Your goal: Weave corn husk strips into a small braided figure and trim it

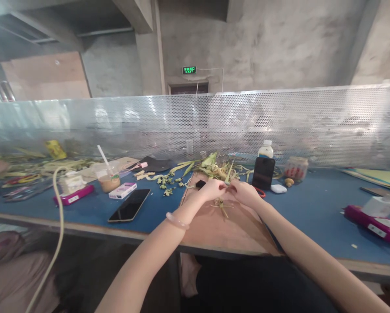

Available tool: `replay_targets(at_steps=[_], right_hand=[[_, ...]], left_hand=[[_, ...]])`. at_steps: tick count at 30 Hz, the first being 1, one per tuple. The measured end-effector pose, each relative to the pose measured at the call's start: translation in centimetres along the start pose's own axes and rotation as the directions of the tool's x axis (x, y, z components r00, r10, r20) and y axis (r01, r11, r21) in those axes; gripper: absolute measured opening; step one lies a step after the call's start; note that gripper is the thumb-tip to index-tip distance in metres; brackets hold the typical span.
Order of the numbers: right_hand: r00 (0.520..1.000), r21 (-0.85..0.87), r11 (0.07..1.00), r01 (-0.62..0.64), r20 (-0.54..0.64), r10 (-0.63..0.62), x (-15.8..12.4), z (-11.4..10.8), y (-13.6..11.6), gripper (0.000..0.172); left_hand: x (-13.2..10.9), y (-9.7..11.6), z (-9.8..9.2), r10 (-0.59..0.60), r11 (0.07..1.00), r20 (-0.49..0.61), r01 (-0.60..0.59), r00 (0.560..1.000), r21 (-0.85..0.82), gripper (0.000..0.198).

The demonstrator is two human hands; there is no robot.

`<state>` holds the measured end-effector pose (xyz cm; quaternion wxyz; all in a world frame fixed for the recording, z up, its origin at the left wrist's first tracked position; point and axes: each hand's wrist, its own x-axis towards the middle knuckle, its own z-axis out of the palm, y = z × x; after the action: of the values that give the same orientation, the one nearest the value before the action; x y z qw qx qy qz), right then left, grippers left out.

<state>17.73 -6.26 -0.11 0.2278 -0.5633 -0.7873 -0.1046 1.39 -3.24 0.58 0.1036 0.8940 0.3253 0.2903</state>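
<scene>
My left hand (213,190) and my right hand (243,192) meet above a brown board (221,234) at the table's front edge. The fingers of both are pinched together, almost touching; whatever they hold is too small to make out. Just under them, thin yellow-green strips (223,208) lie on the board. Behind my hands is a pile of pale green, dried-looking leaves (211,165). A small black object (200,184) rests by my left wrist, and a red ring-shaped handle (260,192) shows past my right hand.
Small knotted green pieces (168,182) lie left of the board. Further left are a phone (130,206), a small box (123,190) and a drink cup (109,181). On the right stand another phone (263,173), a bottle (266,149), a jar (296,168) and a magenta device (374,225). A perforated metal screen (169,126) borders the back.
</scene>
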Motion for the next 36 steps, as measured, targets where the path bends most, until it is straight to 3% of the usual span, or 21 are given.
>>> replay_targets(at_steps=[15, 36], right_hand=[[0.992, 0.022, 0.992, 0.125, -0.011, -0.125, 0.6, 0.9, -0.1, 0.021], [0.964, 0.271, 0.926, 0.262, -0.028, -0.265, 0.2, -0.7, 0.9, 0.021]], left_hand=[[-0.1, 0.1, -0.8, 0.005, 0.999, 0.013, -0.005, 1.000, 0.034, 0.019], [-0.5, -0.4, -0.9, -0.083, 0.971, 0.113, 0.106, 0.990, -0.215, 0.028]])
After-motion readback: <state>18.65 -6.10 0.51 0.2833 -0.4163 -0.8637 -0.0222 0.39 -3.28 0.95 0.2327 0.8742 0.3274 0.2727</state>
